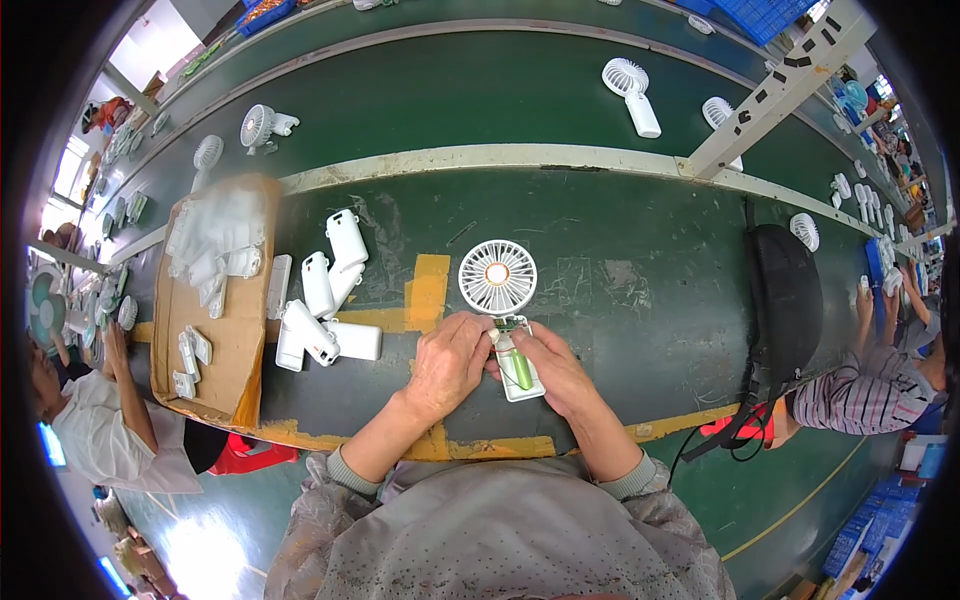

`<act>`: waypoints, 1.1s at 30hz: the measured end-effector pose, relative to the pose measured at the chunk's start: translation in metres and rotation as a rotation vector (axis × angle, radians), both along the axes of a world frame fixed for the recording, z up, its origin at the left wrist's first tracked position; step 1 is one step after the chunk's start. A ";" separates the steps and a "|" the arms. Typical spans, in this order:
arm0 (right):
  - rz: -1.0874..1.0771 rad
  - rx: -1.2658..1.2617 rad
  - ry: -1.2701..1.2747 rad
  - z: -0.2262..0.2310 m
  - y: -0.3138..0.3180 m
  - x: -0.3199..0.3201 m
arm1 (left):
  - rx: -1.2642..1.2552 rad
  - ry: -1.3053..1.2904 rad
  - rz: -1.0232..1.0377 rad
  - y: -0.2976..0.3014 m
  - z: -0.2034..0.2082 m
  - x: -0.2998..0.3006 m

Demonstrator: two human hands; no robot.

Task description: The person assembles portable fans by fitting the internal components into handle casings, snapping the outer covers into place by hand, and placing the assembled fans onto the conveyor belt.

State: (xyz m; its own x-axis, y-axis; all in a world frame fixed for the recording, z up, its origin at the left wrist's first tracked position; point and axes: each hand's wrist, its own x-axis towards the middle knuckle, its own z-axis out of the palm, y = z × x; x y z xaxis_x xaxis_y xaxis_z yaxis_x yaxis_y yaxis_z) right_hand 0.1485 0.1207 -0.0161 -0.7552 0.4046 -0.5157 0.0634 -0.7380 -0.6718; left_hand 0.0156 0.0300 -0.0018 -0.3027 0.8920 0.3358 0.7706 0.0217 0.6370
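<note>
A white handheld fan (498, 277) lies in front of me with its round grille pointing away and its handle toward me. The handle is uncovered, so a green battery cell (521, 369) and a bit of green circuit board show inside. My right hand (556, 370) is closed around the handle's right side, thumb over the board end. At the handle's upper left, my left hand (450, 362) has its fingers pinched together beside the board; a small pale bit shows at the fingertips, too small to name.
Several white handle covers (345, 240) lie in a loose pile to the left. Beyond them a cardboard tray (168, 330) holds clear bags and small white parts. A black bag (787, 300) rests at the right. Farther back, fans lie past a metal rail (480, 157). Co-workers sit on both sides.
</note>
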 end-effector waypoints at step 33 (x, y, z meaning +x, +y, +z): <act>-0.144 0.088 0.007 -0.022 -0.008 -0.001 | -0.128 0.004 -0.018 -0.004 0.002 0.006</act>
